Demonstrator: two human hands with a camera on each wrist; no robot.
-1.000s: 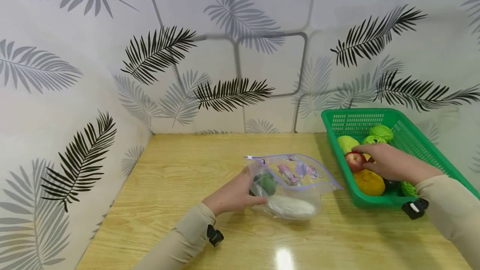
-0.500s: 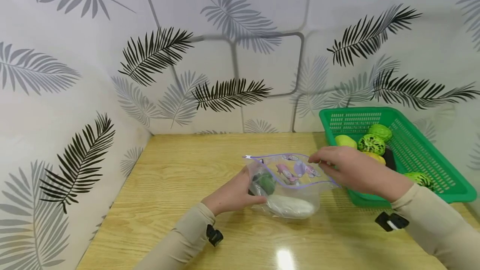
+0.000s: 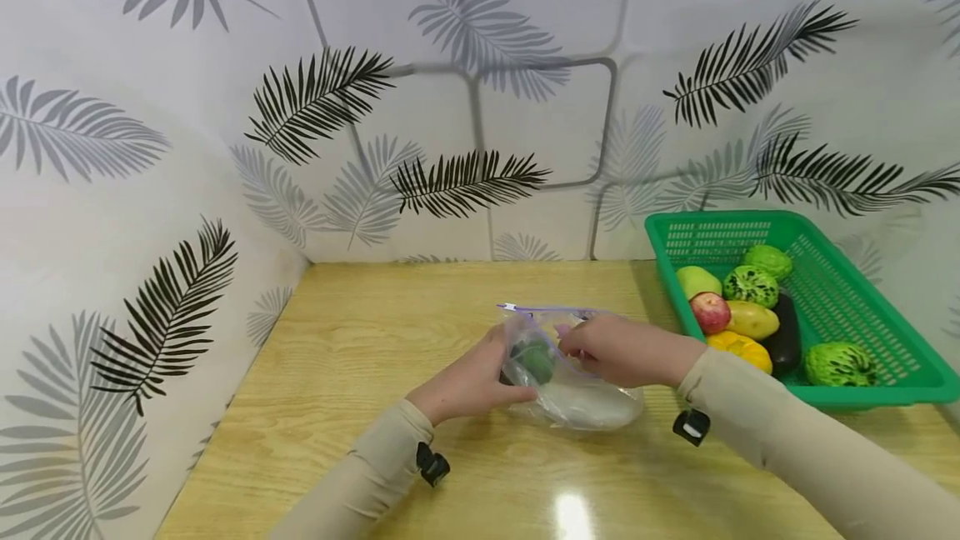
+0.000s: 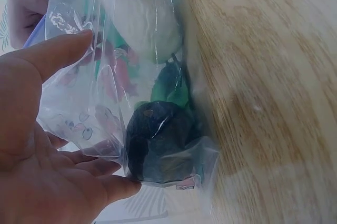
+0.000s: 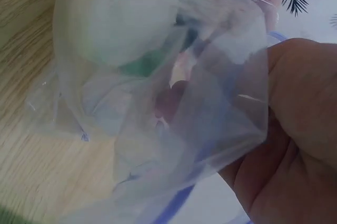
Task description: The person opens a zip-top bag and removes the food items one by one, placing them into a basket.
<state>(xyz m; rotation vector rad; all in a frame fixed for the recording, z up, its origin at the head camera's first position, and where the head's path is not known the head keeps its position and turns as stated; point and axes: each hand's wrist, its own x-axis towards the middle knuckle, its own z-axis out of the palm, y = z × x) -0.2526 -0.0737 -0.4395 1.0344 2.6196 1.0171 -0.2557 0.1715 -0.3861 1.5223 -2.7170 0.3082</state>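
Note:
A clear zip bag (image 3: 592, 382) with a purple seal strip and printed figures lies on the table, its mouth toward the back. Inside are a white oblong vegetable (image 4: 139, 16) and a rounded dark green one (image 4: 158, 142). My left hand (image 3: 472, 386) grips the bag's left end, thumb on the near side and fingers on the other in the left wrist view. At the bag's mouth is my right hand (image 3: 626, 348), fingers curled downward. In the right wrist view, this right hand (image 5: 295, 124) is partly covered by the plastic. Whether it holds anything is hidden.
A green plastic basket (image 3: 892, 298) stands at the right. Inside lie an apple (image 3: 709, 312), an eggplant (image 3: 783, 340), a yellow oblong item (image 3: 752, 320), an orange pumpkin (image 3: 738, 350) and several green ones. A patterned covering (image 3: 525, 132) rises behind the wooden table (image 3: 375, 307).
My right hand has moved left from over the basket to the bag's mouth, uncovering the basket's contents. My left hand keeps its place on the bag.

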